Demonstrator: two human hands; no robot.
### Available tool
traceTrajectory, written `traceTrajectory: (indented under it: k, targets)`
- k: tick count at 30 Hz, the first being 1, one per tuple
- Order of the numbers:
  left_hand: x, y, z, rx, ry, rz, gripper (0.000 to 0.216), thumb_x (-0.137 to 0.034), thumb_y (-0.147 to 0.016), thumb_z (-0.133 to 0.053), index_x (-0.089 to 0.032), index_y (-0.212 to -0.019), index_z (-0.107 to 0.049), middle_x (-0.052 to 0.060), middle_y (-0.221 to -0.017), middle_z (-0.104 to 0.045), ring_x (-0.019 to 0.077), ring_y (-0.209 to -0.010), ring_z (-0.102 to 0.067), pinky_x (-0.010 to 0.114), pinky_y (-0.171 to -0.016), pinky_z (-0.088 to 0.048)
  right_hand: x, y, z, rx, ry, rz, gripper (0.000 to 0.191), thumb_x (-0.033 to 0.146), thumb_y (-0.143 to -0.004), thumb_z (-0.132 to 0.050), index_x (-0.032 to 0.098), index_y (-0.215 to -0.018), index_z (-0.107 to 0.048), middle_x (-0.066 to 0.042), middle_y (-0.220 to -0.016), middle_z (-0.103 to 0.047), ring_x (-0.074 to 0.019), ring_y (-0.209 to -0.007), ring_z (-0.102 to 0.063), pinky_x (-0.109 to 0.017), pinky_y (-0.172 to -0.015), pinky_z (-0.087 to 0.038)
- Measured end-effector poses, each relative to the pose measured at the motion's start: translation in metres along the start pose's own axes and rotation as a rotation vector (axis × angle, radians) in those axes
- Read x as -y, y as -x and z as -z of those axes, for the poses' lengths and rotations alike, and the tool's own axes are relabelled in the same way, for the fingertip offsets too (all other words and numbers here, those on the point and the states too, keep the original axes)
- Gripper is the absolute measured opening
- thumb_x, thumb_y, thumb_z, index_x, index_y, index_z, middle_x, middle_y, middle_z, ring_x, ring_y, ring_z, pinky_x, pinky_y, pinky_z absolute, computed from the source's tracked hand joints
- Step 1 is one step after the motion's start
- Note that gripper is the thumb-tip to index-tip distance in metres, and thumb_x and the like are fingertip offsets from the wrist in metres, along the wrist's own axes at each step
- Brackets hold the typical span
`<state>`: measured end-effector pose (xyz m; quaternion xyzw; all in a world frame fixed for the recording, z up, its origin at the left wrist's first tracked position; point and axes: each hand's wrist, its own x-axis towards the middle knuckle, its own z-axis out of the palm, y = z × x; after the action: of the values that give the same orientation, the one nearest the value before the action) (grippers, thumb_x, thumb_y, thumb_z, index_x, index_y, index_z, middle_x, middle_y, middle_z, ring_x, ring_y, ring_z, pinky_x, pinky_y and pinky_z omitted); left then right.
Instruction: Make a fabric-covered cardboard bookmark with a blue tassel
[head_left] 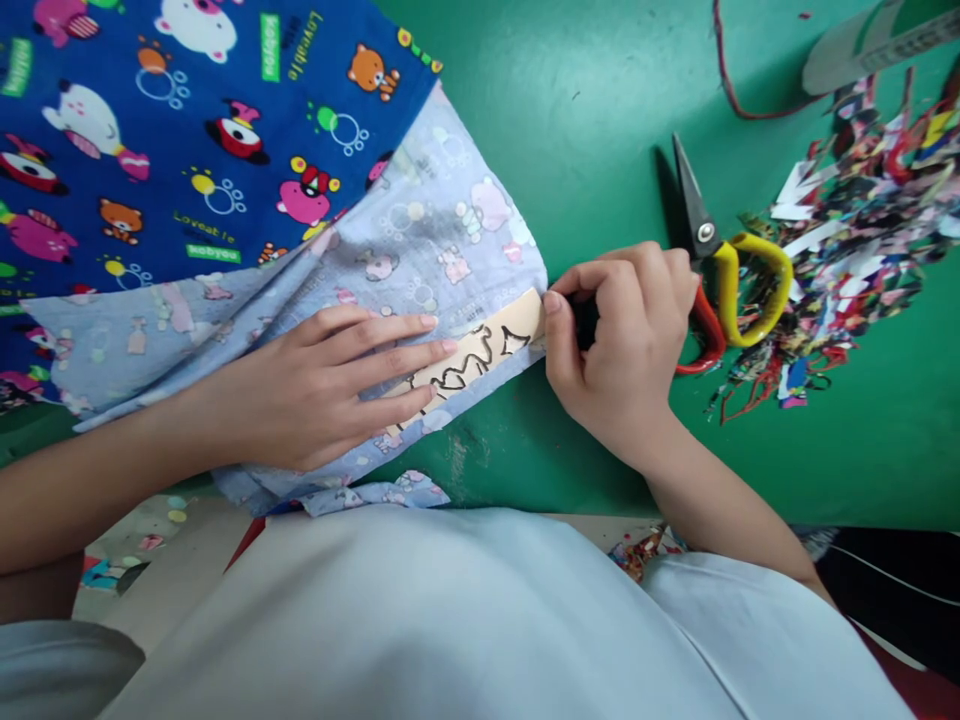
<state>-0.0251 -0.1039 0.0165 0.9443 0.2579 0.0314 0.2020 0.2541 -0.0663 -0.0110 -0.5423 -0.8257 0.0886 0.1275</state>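
A blue cloth printed with cartoon animals [247,150] lies over the table, its paler reverse side [457,230] turned up in front of me. On that pale side rests a narrow cream-coloured strip [480,350] with black hand-drawn lines, slanting along the cloth's near edge. My left hand [337,385] lies flat with fingers stretched out, pressing the strip and cloth. At the strip's right end, my right hand [619,335] is closed, thumb against the fingertips, by the cloth's corner. Something dark shows beneath its fingers; what it is, I cannot make out.
Scissors [705,235] with yellow and red handles lie just right of my right hand. Beyond them is a heap of colourful fabric scraps [847,240]. A whitish roll-like object [877,50] stands at the upper right of the green table [570,130].
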Motion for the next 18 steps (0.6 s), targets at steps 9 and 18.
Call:
traceTrajectory:
  k: [9,18]
  targets:
    - [-0.0004,-0.0005,-0.0002,0.01,0.012,0.01,0.042,-0.031,-0.099,-0.046,-0.029,-0.141,-0.047,0.001,-0.158,-0.039,0.023,-0.148,-0.035,0.04,-0.113,-0.029,0.0051,0.0029,0.0,0.034,-0.032,0.026,0.024,0.031,-0.099,-0.038,0.022,-0.1,-0.06,-0.011,-0.094,-0.064,-0.0279,-0.092,-0.059,-0.046,-0.083,-0.042]
    - [0.0006,0.0005,-0.0016,0.006,0.029,0.016,0.041,-0.033,-0.1,-0.044,-0.026,-0.14,-0.049,0.0,-0.158,-0.04,0.0219,-0.148,-0.034,0.039,-0.116,-0.025,0.0021,0.0096,0.0022,-0.051,-0.254,0.106,0.015,0.022,-0.096,-0.048,0.024,-0.098,-0.063,-0.007,-0.094,-0.072,-0.0229,-0.088,-0.067,-0.04,-0.077,-0.052]
